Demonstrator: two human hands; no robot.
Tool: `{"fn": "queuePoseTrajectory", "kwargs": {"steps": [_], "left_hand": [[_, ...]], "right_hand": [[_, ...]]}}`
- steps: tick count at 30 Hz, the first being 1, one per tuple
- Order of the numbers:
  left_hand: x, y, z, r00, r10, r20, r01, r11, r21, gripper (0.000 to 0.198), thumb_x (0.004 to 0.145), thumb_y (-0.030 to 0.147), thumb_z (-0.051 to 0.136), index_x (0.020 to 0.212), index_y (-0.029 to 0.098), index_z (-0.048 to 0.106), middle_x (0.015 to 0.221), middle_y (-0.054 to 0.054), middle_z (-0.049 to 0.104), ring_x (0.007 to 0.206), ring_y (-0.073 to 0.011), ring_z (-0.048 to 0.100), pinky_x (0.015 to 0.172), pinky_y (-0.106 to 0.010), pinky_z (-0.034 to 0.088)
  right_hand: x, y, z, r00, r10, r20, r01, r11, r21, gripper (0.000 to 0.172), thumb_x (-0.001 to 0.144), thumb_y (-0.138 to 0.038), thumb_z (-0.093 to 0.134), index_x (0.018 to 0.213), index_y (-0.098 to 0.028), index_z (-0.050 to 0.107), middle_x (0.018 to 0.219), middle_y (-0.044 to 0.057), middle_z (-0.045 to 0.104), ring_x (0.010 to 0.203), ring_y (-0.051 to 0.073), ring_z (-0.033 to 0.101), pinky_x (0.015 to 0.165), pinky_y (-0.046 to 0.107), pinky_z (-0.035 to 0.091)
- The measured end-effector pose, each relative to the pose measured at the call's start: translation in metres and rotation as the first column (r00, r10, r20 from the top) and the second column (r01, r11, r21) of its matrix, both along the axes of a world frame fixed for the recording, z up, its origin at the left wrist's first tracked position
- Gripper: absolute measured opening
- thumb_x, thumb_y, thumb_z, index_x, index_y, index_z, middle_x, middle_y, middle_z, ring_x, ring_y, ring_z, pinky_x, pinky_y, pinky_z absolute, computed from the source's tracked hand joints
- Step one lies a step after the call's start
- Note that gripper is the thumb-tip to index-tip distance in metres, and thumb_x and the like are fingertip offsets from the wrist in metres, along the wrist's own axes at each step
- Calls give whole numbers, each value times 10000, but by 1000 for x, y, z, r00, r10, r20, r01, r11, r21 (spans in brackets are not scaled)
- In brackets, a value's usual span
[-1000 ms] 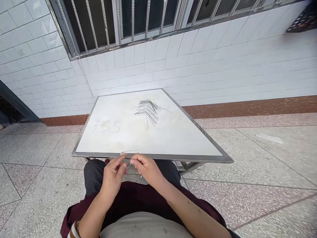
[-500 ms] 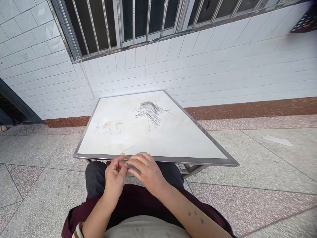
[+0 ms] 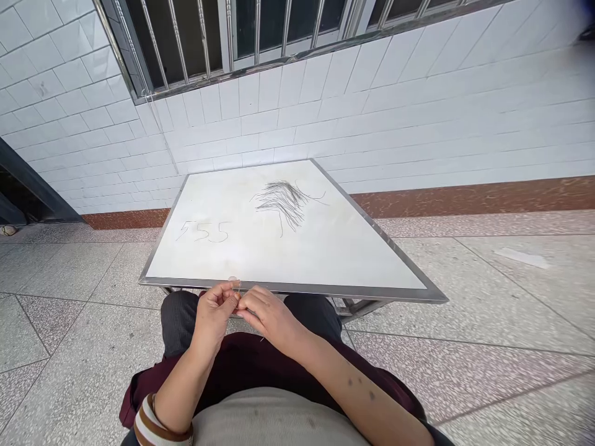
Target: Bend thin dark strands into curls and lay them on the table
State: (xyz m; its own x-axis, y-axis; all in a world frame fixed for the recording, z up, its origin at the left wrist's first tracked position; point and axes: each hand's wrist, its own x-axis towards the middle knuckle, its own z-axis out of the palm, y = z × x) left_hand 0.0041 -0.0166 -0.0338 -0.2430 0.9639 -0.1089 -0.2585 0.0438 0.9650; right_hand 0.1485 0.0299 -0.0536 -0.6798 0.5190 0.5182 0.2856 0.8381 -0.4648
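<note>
My left hand (image 3: 211,313) and my right hand (image 3: 269,316) meet at the near edge of the table, fingertips pinched close together. Between them is a thin wire (image 3: 240,286); a short bent part shows above the left fingertips, and a fine end pokes out below the right hand. The rest of it is hidden by fingers. On the white tabletop (image 3: 357,254) lies a loose spread of thin dark wires (image 3: 286,201). To its left, several bent wires (image 3: 218,232) form a row of shapes like the figure 5.
A small pale, round thing (image 3: 233,279) sits at the table's front edge, just beyond my left fingers. Grey metal edging (image 3: 385,235) frames the table. Behind it stands a white tiled wall (image 3: 279,127) with a barred window (image 3: 260,31). A white strip (image 3: 521,257) lies on the floor at right.
The wire stretched over the tabletop beyond my hands before; now a bent part stands at the left fingertips and an end shows under my right hand. Both hands remain together, and the view has shifted slightly.
</note>
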Motion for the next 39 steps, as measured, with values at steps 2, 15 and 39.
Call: {"fn": "queuePoseTrajectory", "kwargs": {"steps": [2, 15, 39], "left_hand": [[0, 0, 0, 1000, 9, -7, -9, 1000, 0, 365, 708, 280, 735, 1039, 135, 686, 686, 27, 565, 609, -84, 511, 617, -214, 452], [3, 0, 2, 995, 97, -2, -97, 994, 55, 454, 714, 316, 750, 1131, 149, 684, 699, 31, 549, 617, -80, 497, 655, -230, 451], [-11, -2, -3, 962, -69, -262, 102, 988, 113, 533, 769, 193, 670, 1295, 210, 586, 732, 21, 605, 625, -92, 513, 625, -220, 455]], "right_hand": [[0, 0, 0, 1000, 17, 3, -17, 1000, -10, 208, 989, -255, 447, 806, -205, 533, 765, 26, 608, 746, 174, 529, 698, 310, 435], [-6, -7, -2, 991, -124, -42, 125, 991, 36, 134, 960, -170, 462, 869, -208, 554, 780, 30, 638, 780, 191, 534, 739, 332, 404], [7, 2, -1, 999, 37, -38, -32, 992, 124, 130, 962, -161, 478, 889, -210, 575, 795, 17, 630, 805, 179, 524, 831, 374, 420]]}}
